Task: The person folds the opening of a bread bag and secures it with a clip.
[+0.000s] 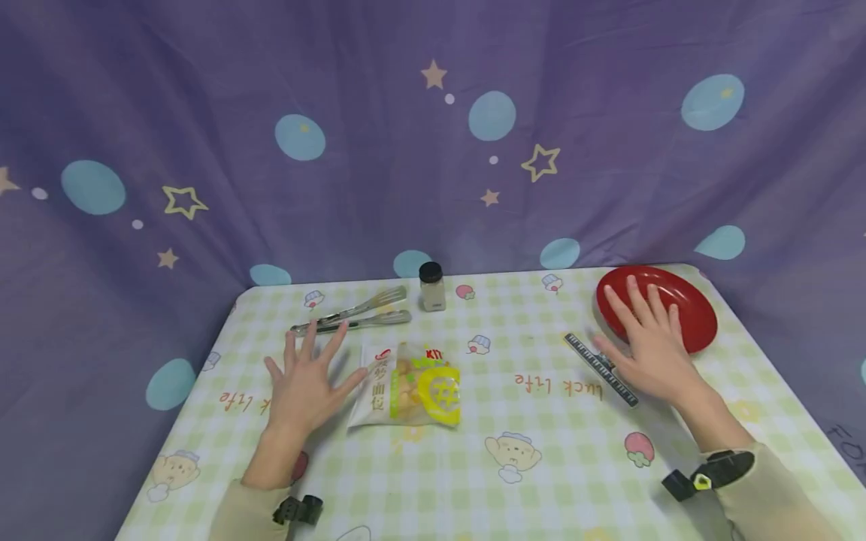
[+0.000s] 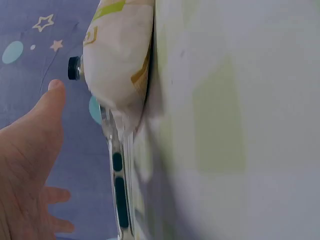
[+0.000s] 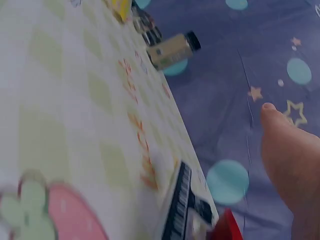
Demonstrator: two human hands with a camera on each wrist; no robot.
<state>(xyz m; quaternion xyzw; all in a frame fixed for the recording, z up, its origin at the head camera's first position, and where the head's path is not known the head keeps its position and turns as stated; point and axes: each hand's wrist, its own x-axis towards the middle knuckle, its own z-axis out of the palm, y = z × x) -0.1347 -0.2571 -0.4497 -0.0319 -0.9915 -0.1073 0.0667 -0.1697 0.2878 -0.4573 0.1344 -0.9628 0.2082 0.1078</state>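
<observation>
My left hand (image 1: 303, 394) spreads its fingers above the table, its thumb near the left edge of a plastic food bag (image 1: 410, 387) with yellow and green print. Past its fingertips lie metal tongs (image 1: 365, 306) with dark grip pads. My right hand (image 1: 656, 353) is also spread, overlapping a red oval plate (image 1: 693, 315) in the head view. Left of that hand lies a long narrow clip (image 1: 602, 370) patterned like piano keys, with a dark tab (image 3: 201, 207) showing in the right wrist view. Neither hand holds anything.
A small clear bottle (image 1: 432, 289) with a black cap stands at the back middle, right of the tongs. The table wears a green checked cloth (image 1: 568, 466) with cartoon prints. A purple curtain (image 1: 379, 210) with stars and balloons hangs behind it.
</observation>
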